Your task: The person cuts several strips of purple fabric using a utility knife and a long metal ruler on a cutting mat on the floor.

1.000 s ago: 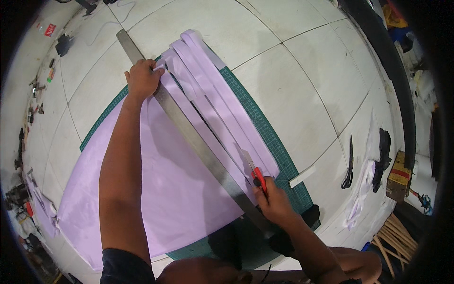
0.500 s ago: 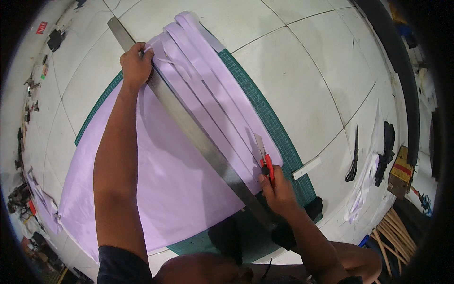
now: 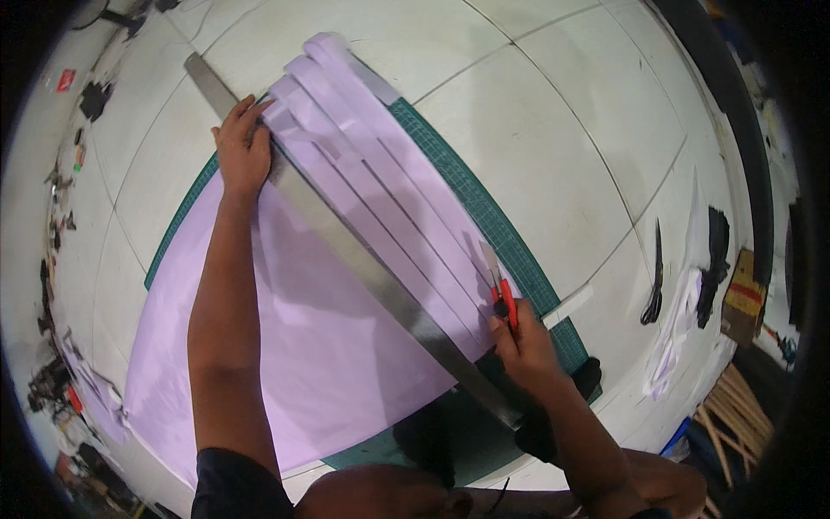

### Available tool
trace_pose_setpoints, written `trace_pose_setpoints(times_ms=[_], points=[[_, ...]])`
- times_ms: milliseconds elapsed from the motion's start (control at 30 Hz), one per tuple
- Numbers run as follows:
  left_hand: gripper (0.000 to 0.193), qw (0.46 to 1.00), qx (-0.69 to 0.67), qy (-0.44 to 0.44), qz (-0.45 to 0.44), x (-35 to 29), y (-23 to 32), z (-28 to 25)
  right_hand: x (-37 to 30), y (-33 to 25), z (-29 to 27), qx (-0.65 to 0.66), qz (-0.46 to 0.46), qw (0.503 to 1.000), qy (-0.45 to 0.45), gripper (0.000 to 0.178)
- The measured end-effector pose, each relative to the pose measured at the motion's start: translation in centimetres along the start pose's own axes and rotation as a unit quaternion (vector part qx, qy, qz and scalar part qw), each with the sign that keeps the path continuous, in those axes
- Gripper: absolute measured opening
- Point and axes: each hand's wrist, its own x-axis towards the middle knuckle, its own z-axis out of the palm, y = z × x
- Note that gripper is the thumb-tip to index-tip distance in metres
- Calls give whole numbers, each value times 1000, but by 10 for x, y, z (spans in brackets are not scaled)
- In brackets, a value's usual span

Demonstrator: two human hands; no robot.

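Note:
A sheet of shiny lilac fabric (image 3: pixel 259 363) lies over a green cutting mat (image 3: pixel 462 173). Across it runs a long metal ruler (image 3: pixel 346 251), slanting from upper left to lower right. My left hand (image 3: pixel 245 147) rests on the ruler's far part with fingers stretched out, at the ends of the cut strips. Several lilac strips (image 3: pixel 398 186) lie side by side right of the ruler, their far ends folded over. In my right hand (image 3: pixel 526 346) is a red utility knife (image 3: pixel 507 304), gripped with its blade out, pointing away over the strips' near ends.
Beyond the mat spreads a white tiled floor. On the right lie black scissors (image 3: pixel 655 272), a white strip (image 3: pixel 571 305), white and black cloth scraps (image 3: pixel 713 259), a box (image 3: pixel 743 298) and wooden sticks (image 3: pixel 735 406). Small clutter (image 3: pixel 65 208) lines the left side.
My left hand has loosened from the pinched strip end, and its fingers now stretch out over the ruler. The right hand with the utility knife has shifted slightly right. The view has tilted a little.

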Motion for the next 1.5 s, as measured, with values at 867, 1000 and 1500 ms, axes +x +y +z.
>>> trace_pose_setpoints(times_ms=[867, 1000, 1500], points=[[25, 982, -96, -155, 45, -176, 175, -75, -1, -8, -19, 255, -61, 959, 110, 42], [50, 954, 100, -282, 24, -276, 229, -115, 17, -11, -23, 366, -114, 912, 147, 34], [62, 895, 135, -417, -88, -310, 247, -151, 62, -9, -9, 304, -149, 931, 136, 48]])
